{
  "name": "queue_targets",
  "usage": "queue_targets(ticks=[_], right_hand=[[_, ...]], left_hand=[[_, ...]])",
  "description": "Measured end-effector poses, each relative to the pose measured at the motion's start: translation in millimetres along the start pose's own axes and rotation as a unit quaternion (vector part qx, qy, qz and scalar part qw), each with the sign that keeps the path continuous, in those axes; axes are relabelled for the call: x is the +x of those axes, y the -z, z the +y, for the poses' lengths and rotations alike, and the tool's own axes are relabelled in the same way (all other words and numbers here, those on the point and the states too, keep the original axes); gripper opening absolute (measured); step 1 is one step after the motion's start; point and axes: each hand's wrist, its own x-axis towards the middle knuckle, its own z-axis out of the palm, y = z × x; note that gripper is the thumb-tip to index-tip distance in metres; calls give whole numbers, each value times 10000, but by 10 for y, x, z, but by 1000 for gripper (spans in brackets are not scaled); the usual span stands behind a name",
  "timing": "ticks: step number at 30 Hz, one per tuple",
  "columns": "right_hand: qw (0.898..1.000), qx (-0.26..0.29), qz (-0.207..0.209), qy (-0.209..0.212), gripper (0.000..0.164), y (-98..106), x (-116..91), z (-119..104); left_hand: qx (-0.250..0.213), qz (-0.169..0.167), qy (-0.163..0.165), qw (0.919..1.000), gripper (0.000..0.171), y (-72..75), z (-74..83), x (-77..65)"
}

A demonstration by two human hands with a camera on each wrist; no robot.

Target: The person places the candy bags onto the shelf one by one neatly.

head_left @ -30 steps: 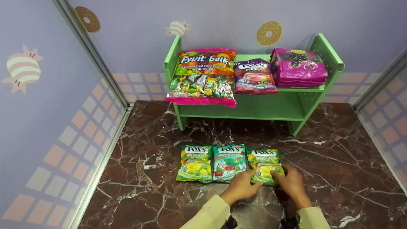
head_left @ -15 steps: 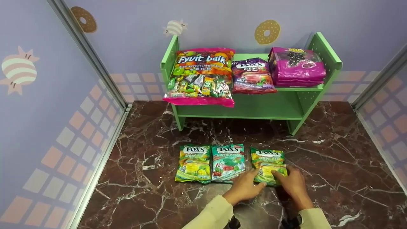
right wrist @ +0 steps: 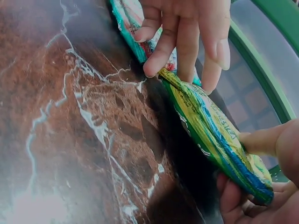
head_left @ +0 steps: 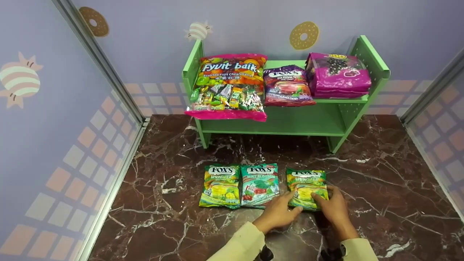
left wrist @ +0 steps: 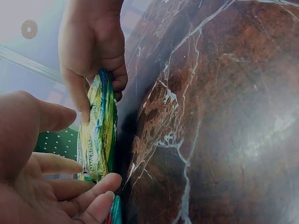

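Farther right than before: glossy yellow-green packet (head_left: 306, 182) in the pinch of the right hand (head_left: 335, 207), left hand (head_left: 277, 214) loose-fingered beside it

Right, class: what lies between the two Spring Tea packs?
In the head view, the Mint Blossom pack, then a strip of marble, with the left hand across its near end.

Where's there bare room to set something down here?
Bare marble lies between the left wall and the left Spring Tea bag, and from the right hand to the right wall. The lower shelf looks bare where visible. Crowded: the bag-filled upper shelf, and around the right Spring Tea bag, between left hand and right hand.
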Motion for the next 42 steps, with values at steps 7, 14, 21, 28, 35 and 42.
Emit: queue_targets(ticks=[7,14,21,28,35,42], right_hand=[[9965,825,152,-57,58,-18,-3,-10],[9902,1348,354,8,55,-33,3,-38],[9878,1394,673,164,54,-23,-37,-109],[9791,1893,723,203,55,-17,-81,-229],[9666,2397,820,378,50,-46,-102,-331],[9644,2522,641,469,52,-81,-119,-381]], left_hand=[[-77,116,-40,9999,59,42,-10,4],[-262,247,3,9994,57,55,0,-8],[-624,498,158,9967,58,44,-3,-4],[-1300,749,126,9886,65,65,-30,6],[-2025,816,110,9758,74,108,-49,18],[-2269,964,-81,9691,73,181,-36,19]])
